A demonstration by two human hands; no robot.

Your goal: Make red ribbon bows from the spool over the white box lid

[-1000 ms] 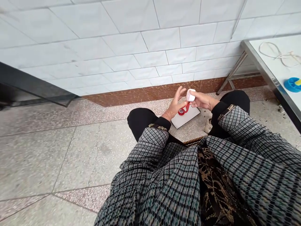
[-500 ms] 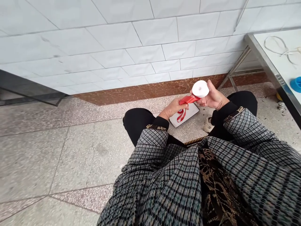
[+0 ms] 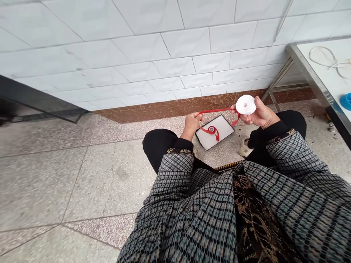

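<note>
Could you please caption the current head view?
Red ribbon runs from left hand to right hand, which holds a white disc.

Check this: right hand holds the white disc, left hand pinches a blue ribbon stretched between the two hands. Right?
Wrong colour: the ribbon is red, not blue, as the head view shows. The rest stands: right hand holds the white disc, left hand pinches the ribbon stretched between them.

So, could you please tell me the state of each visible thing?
Left grip: closed on ribbon
Right grip: holding disc
Ribbon: nearly straight between grips, part hanging
Disc: held up, tilted
Coil: partly unwound
Box: flat on floor, open or shut unclear
Cord: loosely looped
Shoe: worn
</note>
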